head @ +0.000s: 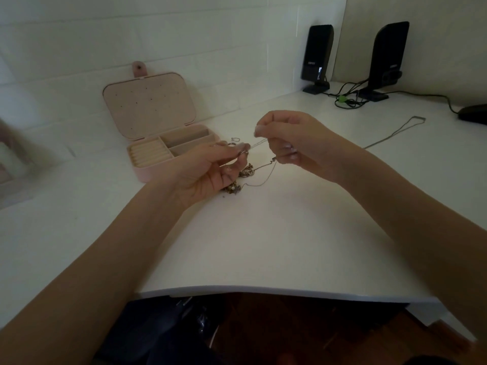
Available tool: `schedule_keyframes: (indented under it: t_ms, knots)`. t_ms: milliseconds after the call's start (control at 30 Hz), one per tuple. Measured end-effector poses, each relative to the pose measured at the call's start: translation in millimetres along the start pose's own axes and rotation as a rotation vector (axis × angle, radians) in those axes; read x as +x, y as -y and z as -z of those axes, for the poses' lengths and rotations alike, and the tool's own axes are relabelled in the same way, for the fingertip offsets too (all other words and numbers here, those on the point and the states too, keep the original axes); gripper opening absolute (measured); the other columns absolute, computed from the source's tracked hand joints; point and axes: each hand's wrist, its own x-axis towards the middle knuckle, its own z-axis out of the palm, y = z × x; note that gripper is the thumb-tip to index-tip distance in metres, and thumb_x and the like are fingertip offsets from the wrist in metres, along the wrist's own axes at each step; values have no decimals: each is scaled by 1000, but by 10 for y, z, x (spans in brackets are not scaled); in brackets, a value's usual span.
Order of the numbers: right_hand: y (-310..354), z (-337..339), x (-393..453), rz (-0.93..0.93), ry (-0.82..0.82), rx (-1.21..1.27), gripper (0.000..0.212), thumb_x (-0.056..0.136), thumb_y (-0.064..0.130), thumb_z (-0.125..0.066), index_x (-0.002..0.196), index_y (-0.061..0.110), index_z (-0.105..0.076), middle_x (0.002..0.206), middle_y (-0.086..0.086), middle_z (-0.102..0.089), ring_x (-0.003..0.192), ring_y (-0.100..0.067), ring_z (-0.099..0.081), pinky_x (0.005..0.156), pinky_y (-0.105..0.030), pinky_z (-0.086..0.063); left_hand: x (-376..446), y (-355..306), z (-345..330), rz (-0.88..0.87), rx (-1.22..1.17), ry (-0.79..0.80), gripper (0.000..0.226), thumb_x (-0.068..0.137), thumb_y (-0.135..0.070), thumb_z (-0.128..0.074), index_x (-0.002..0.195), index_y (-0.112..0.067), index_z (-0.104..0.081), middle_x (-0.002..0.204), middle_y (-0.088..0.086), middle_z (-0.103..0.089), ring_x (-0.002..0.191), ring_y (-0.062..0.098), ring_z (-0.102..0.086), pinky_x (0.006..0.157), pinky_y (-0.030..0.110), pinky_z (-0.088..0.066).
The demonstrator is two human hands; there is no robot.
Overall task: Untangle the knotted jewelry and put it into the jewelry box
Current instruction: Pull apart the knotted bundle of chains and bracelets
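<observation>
Head view: a pink jewelry box (158, 143) stands open on the white desk (263, 233), its lid leaning back toward the white brick wall (184, 35), and serves here as the landmark. Its base shows a ring-roll section at the left and plain compartments at the right; no jewelry shows inside.

Just right of the box's front corner, the left hand (208, 169) is palm-up with fingers curled, thumb and fingertips pinching a small silver ring or clasp where a thin chain (259, 181) begins. A little loose ring (235, 139) lies on the desk just beyond those fingertips, near the box's right edge. Under and beside the left hand, right of the box, sits the knotted jewelry (241, 180), a clump of gold and silver pieces touching the desk.

Further right of the box, the right hand (292, 143) is raised, its fingers curled, pinching the fine chain at two places; the chain runs taut to the left hand and droops in a loop to the clump.

Well to the right of the box, a separate long necklace (395, 130) lies stretched on the desk. Farther right and back stand two black speakers (317, 56) with cables.
</observation>
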Motion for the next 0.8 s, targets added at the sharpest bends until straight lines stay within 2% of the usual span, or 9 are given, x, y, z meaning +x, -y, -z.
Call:
schedule_keyframes:
  t_ms: [100,200,267,333,400,533,667,800]
  knots:
    - [-19,22,-2,18,-16,-218,11,89,23,-65,83,14,-63,52,6,-33,47,-8,-27,46,-18,-23,-2,-9,-6,-19,7,7,15,67,-5,-61,81,-5,-57,69,1,-65,56,5,-61,43,11,-38]
    - [-22,14,-2,37,1,-417,18,85,35,-69,82,17,-71,64,-8,-42,56,-9,-35,52,-21,-30,20,-19,35,-44,-32,18,25,64,-4,-64,83,-11,-49,73,2,-65,56,7,-62,43,11,-36]
    - [-15,19,-12,53,26,-409,19,86,35,-68,82,17,-73,70,-11,-45,57,-9,-37,53,-22,-30,35,-21,60,-49,-60,27,31,65,-2,-64,84,-15,-43,78,3,-63,57,9,-62,43,12,-37]
    - [-3,29,-20,72,35,-376,18,88,31,-66,84,14,-72,61,-9,-41,52,-8,-34,52,-22,-28,38,-20,63,-58,-54,37,30,66,-2,-63,82,-15,-42,76,1,-63,58,9,-62,43,12,-37]
    - [4,36,-23,82,33,-347,17,91,27,-64,86,11,-69,52,2,-37,48,-7,-30,50,-20,-26,25,-21,51,-63,-48,43,27,67,-2,-62,80,-15,-42,72,0,-64,58,8,-61,44,12,-36]
    - [17,14,-39,85,50,-244,15,93,20,-60,81,13,-66,49,6,-27,46,-9,-21,45,-17,-22,2,-21,21,-59,-26,65,22,68,-2,-60,78,-15,-45,74,-2,-66,58,7,-60,44,11,-36]
    - [20,3,-49,66,59,-184,15,93,21,-60,82,14,-67,47,8,-24,46,-9,-18,47,-21,-17,-16,-24,23,-42,-11,114,27,72,-3,-60,96,-13,-57,85,0,-63,60,7,-60,44,14,-40]
    - [22,9,-60,39,79,-145,16,93,23,-59,84,14,-68,48,9,-23,45,-9,-17,48,-24,-14,-21,-32,26,-46,16,162,38,75,-4,-59,113,-10,-57,82,-4,-63,61,4,-59,44,13,-40]
